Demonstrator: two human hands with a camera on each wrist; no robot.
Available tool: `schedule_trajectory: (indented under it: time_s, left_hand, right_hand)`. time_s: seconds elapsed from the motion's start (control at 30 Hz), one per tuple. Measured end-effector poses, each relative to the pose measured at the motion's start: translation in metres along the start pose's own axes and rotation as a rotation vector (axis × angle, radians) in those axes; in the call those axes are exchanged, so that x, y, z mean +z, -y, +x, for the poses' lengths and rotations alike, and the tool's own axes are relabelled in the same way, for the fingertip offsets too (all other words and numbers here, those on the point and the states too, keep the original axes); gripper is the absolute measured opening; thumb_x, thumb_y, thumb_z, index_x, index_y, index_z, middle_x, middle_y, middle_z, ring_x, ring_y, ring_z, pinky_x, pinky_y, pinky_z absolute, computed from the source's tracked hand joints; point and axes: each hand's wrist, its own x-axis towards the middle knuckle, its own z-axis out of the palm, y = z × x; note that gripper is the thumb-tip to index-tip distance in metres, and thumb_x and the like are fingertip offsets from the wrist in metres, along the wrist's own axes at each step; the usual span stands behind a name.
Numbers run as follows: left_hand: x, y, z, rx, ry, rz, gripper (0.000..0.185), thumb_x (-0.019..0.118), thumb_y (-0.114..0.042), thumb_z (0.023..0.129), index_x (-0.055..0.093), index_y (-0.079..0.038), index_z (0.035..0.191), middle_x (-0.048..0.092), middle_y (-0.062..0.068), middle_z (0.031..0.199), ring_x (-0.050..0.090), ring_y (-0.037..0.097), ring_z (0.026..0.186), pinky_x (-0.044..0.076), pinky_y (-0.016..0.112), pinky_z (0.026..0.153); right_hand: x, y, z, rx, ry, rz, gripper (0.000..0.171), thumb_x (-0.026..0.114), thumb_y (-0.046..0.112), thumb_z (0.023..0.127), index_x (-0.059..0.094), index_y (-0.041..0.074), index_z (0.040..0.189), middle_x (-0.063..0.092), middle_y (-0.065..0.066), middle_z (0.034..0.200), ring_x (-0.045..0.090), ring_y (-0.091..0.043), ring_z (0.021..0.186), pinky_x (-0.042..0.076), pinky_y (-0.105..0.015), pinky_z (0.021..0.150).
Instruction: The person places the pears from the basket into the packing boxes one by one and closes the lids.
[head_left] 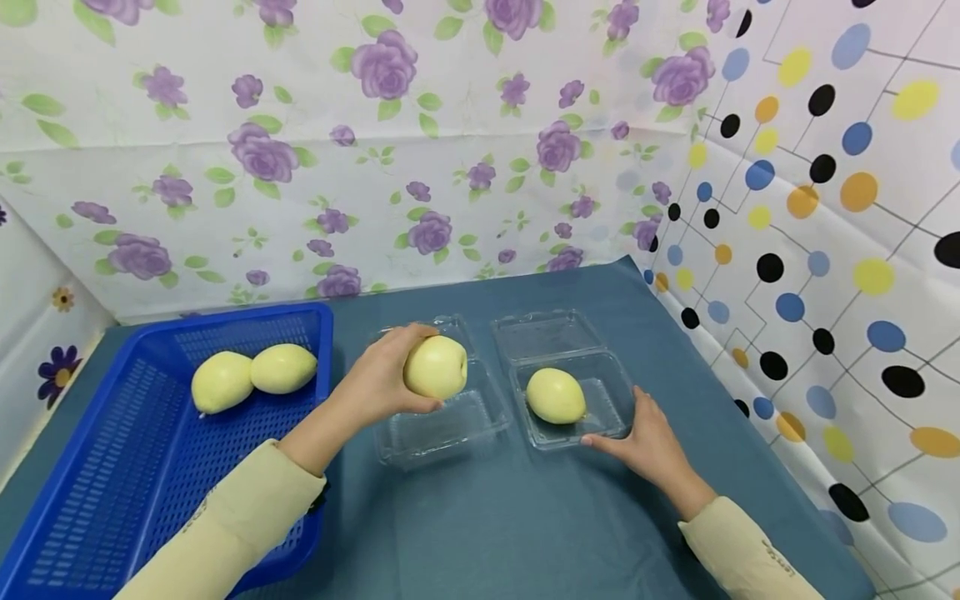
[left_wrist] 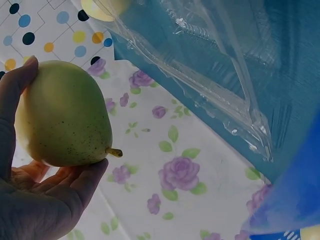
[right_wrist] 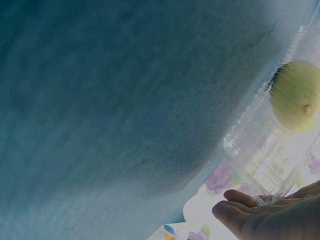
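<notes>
Fingers [head_left: 408, 333] of the left hand [head_left: 381, 375] curl round a yellow-green pear [head_left: 437, 368], pinching it against the thumb above the left clear container [head_left: 450, 421]; the right hand [head_left: 651, 442] grips the near right corner of the right container [head_left: 611, 392], where a second pear [head_left: 555, 396] lies. Two more pears [head_left: 223, 382] rest side by side in the blue basket [head_left: 168, 467].
</notes>
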Motion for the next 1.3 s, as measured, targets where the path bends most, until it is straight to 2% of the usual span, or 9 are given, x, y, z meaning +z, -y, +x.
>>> schedule_trajectory:
  time_s: [0.27, 0.47, 0.7, 0.87, 1.3]
  left_hand:
    - [0.009, -0.005, 0.007, 0.029, -0.001, -0.015, 0.080, 0.088, -0.021, 0.064, 0.049, -0.005, 0.132, 0.054, 0.019, 0.127, 0.055, 0.037, 0.111, 0.048, 0.056, 0.086]
    - [0.017, -0.009, 0.014, 0.025, 0.027, -0.025, 0.081, 0.088, -0.021, 0.065, 0.048, -0.006, 0.133, 0.053, 0.018, 0.127, 0.055, 0.036, 0.112, 0.049, 0.055, 0.087]
    - [0.027, -0.017, 0.023, 0.042, 0.048, -0.033, 0.083, 0.089, -0.020, 0.063, 0.047, -0.004, 0.133, 0.050, 0.018, 0.130, 0.054, 0.035, 0.113, 0.049, 0.054, 0.088]
    - [0.034, -0.024, 0.031, 0.042, 0.077, -0.041, 0.082, 0.089, -0.021, 0.063, 0.047, -0.008, 0.133, 0.050, 0.016, 0.129, 0.055, 0.033, 0.110, 0.050, 0.051, 0.085]
    - [0.055, -0.039, 0.052, 0.121, 0.115, -0.078, 0.082, 0.088, -0.019, 0.063, 0.046, -0.008, 0.133, 0.050, 0.014, 0.127, 0.054, 0.029, 0.109, 0.051, 0.046, 0.085]
  right_hand:
    - [0.002, -0.004, 0.002, -0.018, -0.013, -0.007, 0.123, 0.073, 0.062, 0.070, 0.012, -0.013, 0.146, 0.021, -0.038, 0.147, 0.025, -0.054, 0.133, 0.030, -0.066, 0.101]
    - [0.002, -0.004, 0.002, -0.024, -0.012, -0.013, 0.122, 0.073, 0.063, 0.071, 0.013, -0.014, 0.146, 0.020, -0.037, 0.147, 0.020, -0.057, 0.134, 0.026, -0.069, 0.102]
    - [0.000, -0.004, 0.000, -0.016, -0.006, 0.002, 0.122, 0.074, 0.061, 0.071, 0.012, -0.013, 0.146, 0.020, -0.037, 0.147, 0.023, -0.055, 0.133, 0.028, -0.068, 0.102]
    - [0.001, -0.005, 0.001, -0.007, 0.001, 0.006, 0.123, 0.073, 0.062, 0.071, 0.011, -0.012, 0.147, 0.020, -0.037, 0.148, 0.023, -0.054, 0.134, 0.029, -0.067, 0.102]
    - [0.002, -0.005, 0.002, 0.008, -0.009, 0.022, 0.122, 0.075, 0.059, 0.071, 0.011, -0.012, 0.147, 0.019, -0.037, 0.148, 0.025, -0.054, 0.133, 0.031, -0.067, 0.100]
